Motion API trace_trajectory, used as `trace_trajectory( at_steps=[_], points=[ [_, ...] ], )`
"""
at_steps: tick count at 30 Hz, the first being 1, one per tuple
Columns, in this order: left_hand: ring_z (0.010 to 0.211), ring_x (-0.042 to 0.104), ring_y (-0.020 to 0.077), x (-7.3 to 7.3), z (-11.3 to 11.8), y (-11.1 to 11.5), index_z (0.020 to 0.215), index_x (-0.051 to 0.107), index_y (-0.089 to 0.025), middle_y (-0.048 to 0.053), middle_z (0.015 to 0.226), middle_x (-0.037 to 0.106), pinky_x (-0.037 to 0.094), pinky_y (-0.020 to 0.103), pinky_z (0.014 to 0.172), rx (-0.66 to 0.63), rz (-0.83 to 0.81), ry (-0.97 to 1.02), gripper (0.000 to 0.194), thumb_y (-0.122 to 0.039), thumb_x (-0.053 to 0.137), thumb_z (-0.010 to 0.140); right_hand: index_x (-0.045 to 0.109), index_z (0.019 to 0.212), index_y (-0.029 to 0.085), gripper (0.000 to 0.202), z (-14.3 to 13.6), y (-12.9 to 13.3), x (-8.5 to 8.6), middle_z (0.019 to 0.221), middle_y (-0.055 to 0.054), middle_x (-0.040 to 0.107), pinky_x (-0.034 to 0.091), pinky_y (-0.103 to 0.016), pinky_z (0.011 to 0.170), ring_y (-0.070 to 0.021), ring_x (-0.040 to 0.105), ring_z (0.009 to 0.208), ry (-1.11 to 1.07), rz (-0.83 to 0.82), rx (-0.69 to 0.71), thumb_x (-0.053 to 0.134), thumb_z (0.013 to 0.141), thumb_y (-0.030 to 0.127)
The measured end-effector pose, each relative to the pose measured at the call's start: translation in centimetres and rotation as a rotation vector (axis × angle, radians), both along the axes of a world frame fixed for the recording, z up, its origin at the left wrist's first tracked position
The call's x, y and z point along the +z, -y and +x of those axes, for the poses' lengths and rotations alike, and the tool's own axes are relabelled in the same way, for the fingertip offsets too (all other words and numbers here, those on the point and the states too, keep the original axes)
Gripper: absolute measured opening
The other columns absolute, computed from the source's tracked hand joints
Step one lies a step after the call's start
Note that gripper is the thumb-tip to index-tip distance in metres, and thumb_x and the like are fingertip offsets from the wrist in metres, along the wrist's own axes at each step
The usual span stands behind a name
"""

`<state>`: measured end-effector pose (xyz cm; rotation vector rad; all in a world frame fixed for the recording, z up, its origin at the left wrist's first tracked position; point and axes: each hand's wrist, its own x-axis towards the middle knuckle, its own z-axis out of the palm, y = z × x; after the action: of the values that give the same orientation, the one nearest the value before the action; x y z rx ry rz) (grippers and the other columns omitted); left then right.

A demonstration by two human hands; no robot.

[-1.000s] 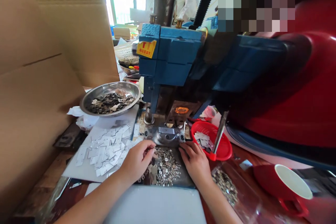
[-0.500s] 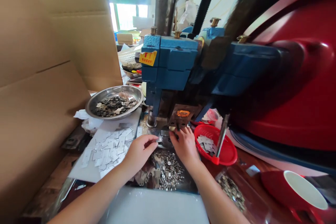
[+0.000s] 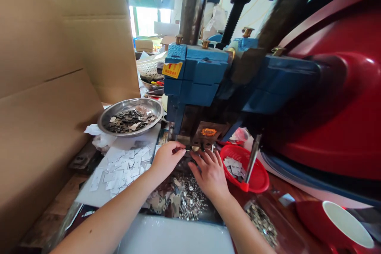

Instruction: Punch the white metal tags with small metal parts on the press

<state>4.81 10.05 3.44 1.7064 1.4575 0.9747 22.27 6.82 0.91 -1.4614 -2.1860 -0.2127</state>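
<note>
Hands apart at the foot of the blue press (image 3: 196,75): left hand (image 3: 169,156) pinched, can't tell on what; right hand (image 3: 212,175) fingers spread. Small metal pieces (image 3: 190,202) piled in front of press. Best use light fingertip control, nothing under its head

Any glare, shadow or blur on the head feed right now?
In the head view, the window is blown out white, the underside of the blue press lies in deep shadow, a highlight glints on the red cover, and details by the left hand look soft.
</note>
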Motion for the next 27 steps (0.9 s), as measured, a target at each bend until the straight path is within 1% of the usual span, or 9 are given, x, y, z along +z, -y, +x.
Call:
trace_trajectory(
  at_steps=[3, 7, 14, 17, 20, 23, 27],
  points=[
    [0.086, 0.063, 0.0196, -0.2, 0.1, -0.1, 0.087, 0.071, -0.021, 0.002, 0.091, 0.071, 0.050, 0.031, 0.077, -0.011, -0.003, -0.004, 0.016, -0.026, 0.057, 0.079, 0.062, 0.111, 0.028, 0.027, -0.1, 0.1, 0.0, 0.116, -0.004, 0.063, 0.029, -0.053, 0.103, -0.0272, 0.048, 0.116, -0.008, 0.007, 0.012, 0.050, 0.089, 0.039],
    [0.086, 0.063, 0.0195, -0.3, 0.3, -0.2, 0.087, 0.071, -0.021, 0.002, 0.091, 0.071, 0.050, 0.031, 0.078, -0.019, 0.005, -0.004, 0.016, -0.026, 0.058, 0.079, 0.061, 0.113, 0.027, 0.030, -0.1, 0.2, -0.2, 0.117, -0.005, 0.063, 0.030, -0.053, 0.102, -0.0273, 0.049, 0.115, -0.026, 0.006, 0.002, 0.049, 0.089, 0.039],
    [0.084, 0.064, 0.0194, -0.2, 0.5, -0.3, 0.087, 0.071, -0.021, 0.002, 0.091, 0.071, 0.051, 0.031, 0.078, 0.001, -0.002, 0.010, 0.016, -0.025, 0.058, 0.079, 0.063, 0.110, 0.027, 0.028, -0.2, 0.1, 0.2, 0.114, -0.004, 0.064, 0.031, -0.053, 0.102, -0.0273, 0.049, 0.115, -0.023, 0.005, -0.001, 0.051, 0.088, 0.038],
    [0.083, 0.064, 0.0193, -0.1, 0.6, -0.3, 0.087, 0.072, -0.021, 0.002, 0.090, 0.072, 0.051, 0.031, 0.078, 0.007, -0.021, 0.021, 0.016, -0.026, 0.059, 0.078, 0.063, 0.112, 0.028, 0.029, 0.1, 0.2, -0.2, 0.116, -0.004, 0.064, 0.031, -0.054, 0.102, -0.0280, 0.049, 0.116, -0.033, -0.002, 0.008, 0.051, 0.089, 0.039],
    [0.085, 0.064, 0.0197, -0.1, 0.9, -0.3, 0.087, 0.072, -0.021, 0.002, 0.091, 0.072, 0.050, 0.032, 0.079, 0.001, -0.025, 0.021, 0.016, -0.027, 0.060, 0.079, 0.062, 0.113, 0.025, 0.030, 0.6, 0.2, -1.0, 0.116, -0.006, 0.064, 0.034, -0.053, 0.101, -0.0268, 0.050, 0.116, -0.135, 0.028, 0.024, 0.046, 0.091, 0.037],
    [0.086, 0.064, 0.0205, -0.2, 1.3, -0.4, 0.086, 0.072, -0.021, 0.003, 0.091, 0.072, 0.049, 0.033, 0.081, -0.014, 0.003, -0.023, 0.017, -0.029, 0.060, 0.079, 0.060, 0.115, 0.023, 0.031, 1.0, 0.1, -1.6, 0.116, -0.008, 0.064, 0.038, -0.051, 0.098, -0.0257, 0.051, 0.116, -0.215, 0.050, 0.020, 0.044, 0.092, 0.036],
    [0.087, 0.062, 0.0206, -0.7, 1.5, -0.7, 0.084, 0.073, -0.021, 0.002, 0.088, 0.071, 0.047, 0.034, 0.083, -0.002, 0.039, -0.093, 0.015, -0.027, 0.060, 0.078, 0.060, 0.116, 0.027, 0.031, 1.2, 0.0, -1.7, 0.118, -0.005, 0.063, 0.037, -0.051, 0.099, -0.0264, 0.048, 0.118, -0.166, 0.022, 0.025, 0.046, 0.091, 0.037]
  ],
)
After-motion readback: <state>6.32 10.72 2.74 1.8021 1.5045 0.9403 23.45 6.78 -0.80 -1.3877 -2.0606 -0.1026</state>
